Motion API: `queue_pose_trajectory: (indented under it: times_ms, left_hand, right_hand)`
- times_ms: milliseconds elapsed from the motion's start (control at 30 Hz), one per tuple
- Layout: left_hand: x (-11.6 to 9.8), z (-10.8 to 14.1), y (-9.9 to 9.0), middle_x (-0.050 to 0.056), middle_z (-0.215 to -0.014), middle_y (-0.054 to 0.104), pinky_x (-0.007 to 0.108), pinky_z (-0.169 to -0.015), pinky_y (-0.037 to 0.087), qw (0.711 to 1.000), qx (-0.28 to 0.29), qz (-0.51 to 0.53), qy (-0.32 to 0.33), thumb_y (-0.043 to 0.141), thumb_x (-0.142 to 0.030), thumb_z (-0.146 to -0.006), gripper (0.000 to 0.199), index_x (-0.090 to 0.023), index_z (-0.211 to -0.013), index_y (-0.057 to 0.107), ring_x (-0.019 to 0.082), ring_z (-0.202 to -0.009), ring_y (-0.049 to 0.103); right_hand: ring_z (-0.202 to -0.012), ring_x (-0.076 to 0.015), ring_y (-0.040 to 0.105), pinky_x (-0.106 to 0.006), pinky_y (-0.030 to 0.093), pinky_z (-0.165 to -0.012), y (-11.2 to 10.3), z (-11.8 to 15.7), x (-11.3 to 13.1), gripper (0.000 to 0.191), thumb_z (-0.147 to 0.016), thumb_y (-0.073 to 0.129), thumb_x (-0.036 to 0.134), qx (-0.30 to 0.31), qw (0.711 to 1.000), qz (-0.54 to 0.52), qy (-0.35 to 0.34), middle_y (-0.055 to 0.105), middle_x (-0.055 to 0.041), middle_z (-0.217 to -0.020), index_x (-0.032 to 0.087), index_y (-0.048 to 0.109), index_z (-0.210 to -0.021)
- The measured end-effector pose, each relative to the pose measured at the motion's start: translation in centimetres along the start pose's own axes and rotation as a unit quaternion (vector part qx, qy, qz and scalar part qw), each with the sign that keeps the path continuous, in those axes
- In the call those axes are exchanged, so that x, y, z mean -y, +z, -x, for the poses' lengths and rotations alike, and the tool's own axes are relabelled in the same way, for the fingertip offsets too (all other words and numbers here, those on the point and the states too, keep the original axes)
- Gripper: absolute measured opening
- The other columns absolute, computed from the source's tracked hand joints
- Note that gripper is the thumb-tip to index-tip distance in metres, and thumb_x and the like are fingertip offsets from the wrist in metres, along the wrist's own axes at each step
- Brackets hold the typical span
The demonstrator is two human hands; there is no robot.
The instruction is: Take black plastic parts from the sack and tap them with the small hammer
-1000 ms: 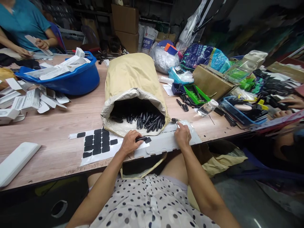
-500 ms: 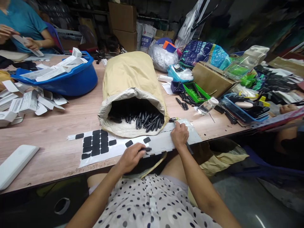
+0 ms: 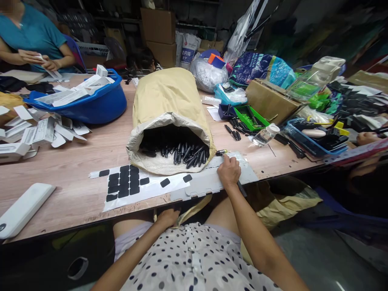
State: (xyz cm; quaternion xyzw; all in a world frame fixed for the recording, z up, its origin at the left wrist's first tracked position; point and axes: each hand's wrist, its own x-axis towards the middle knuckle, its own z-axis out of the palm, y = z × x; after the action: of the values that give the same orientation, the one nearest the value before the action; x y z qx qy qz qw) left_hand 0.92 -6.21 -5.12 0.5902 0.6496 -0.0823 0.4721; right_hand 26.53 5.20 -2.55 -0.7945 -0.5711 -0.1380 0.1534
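Observation:
My right hand rests on a grey board at the table edge. It is closed round a slim tool whose dark handle sticks out below the wrist; its kind is unclear. Just past the fingertips lies a small black piece with a yellowish end. My left hand is below the table edge, over the lap by a tan sack opening; its fingers are hidden. Ahead, a tan sack lies open towards me with many black pen-shaped pieces inside.
A white sheet with black stickers lies left of the board. Farther left are a white power bank-like block, white boxes and a blue basin. A green tray and clear jar stand right. A co-worker sits across.
My left hand has gone from the board's edge down below the table; the black piece it held is out of sight. My right hand has stayed in nearly the same place.

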Motion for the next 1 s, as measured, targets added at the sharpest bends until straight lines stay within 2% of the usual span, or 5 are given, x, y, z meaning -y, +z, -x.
queue_pose_trajectory:
  times_ms: [133,267,533,733,1000]
  left_hand:
    - [-0.7,1.1,-0.6,0.017,-0.105,0.076,0.038,-0.088,0.052,0.999,0.029,-0.030,-0.004,0.043,-0.049,-0.093,0.046,-0.015,-0.099,0.074,0.033,-0.107,0.070]
    - [-2.5,2.0,-0.8,0.014,-0.123,0.072,0.037,-0.094,0.050,0.988,0.085,-0.030,0.123,0.042,-0.057,-0.093,0.055,-0.019,-0.127,0.065,0.030,-0.113,0.067]
    - [-7.8,0.6,1.3,0.013,-0.116,0.073,0.036,-0.083,0.053,0.949,0.104,-0.185,0.232,0.047,-0.026,-0.090,0.046,-0.022,-0.135,0.051,0.030,-0.104,0.070]
    - [-8.4,-0.2,3.6,0.009,-0.098,0.076,0.037,-0.080,0.052,0.909,0.140,-0.201,0.337,0.051,-0.021,-0.083,0.050,-0.024,-0.133,0.053,0.031,-0.093,0.072]
    - [-8.5,-0.2,4.0,0.011,-0.106,0.075,0.042,-0.085,0.053,0.949,0.100,-0.102,0.281,0.051,-0.032,-0.085,0.071,-0.023,-0.154,0.034,0.034,-0.102,0.071]
  right_hand:
    - [-0.088,-0.0251,0.051,-0.032,0.035,-0.066,0.2,0.1,0.0,0.039,-0.088,0.046,0.014,-0.007,1.000,0.003,-0.001,0.056,-0.0119,-0.094,0.017,0.067,-0.120]
    - [-0.087,-0.0249,0.050,-0.032,0.034,-0.066,0.4,0.2,0.0,0.039,-0.087,0.047,0.014,-0.012,1.000,0.002,-0.006,0.055,-0.0117,-0.094,0.016,0.066,-0.121]
    - [-0.089,-0.0251,0.050,-0.032,0.036,-0.069,0.2,0.1,-0.1,0.038,-0.087,0.048,0.016,-0.003,1.000,0.006,-0.001,0.055,-0.0114,-0.096,0.017,0.066,-0.121]
    - [-0.091,-0.0254,0.051,-0.032,0.038,-0.071,-0.2,0.1,0.2,0.039,-0.087,0.048,0.015,0.013,1.000,0.008,0.007,0.056,-0.0119,-0.097,0.017,0.065,-0.122]
    - [-0.089,-0.0250,0.049,-0.033,0.038,-0.069,-0.2,0.1,-0.3,0.040,-0.084,0.049,0.015,-0.012,1.000,0.002,-0.005,0.055,-0.0112,-0.094,0.017,0.066,-0.121]
